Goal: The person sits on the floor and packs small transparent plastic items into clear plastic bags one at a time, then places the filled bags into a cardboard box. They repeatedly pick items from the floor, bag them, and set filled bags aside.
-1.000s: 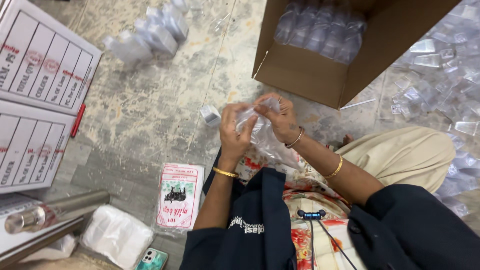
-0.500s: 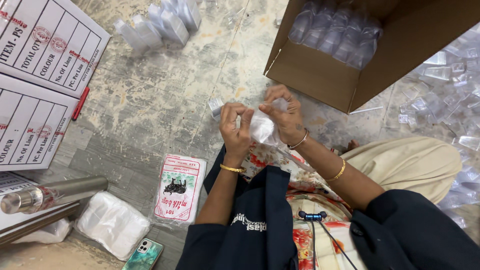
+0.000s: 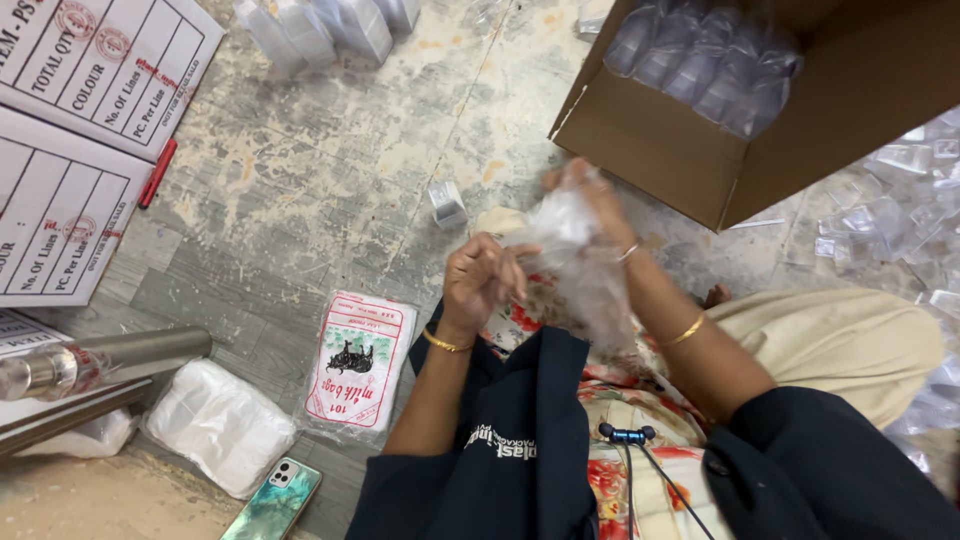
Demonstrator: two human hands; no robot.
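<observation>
Packing looks mid-run, by my reading: brown carton [image 3: 660,150] already holds rows of filled clear packets [image 3: 705,70], yet many loose clear plastic pieces [image 3: 890,215] lie on the floor at right. Both hands work one thin clear bag [image 3: 580,260] above the lap; right hand [image 3: 590,195] pinches its top edge, left hand [image 3: 480,280] curled shut beside it, touching the film. Bag crumpled, see-through, hanging limp; contents too blurred to tell

Dark navy sleeves [image 3: 800,480], gold bangles [image 3: 446,343] – beige trousers [image 3: 840,340], floral top.
</observation>
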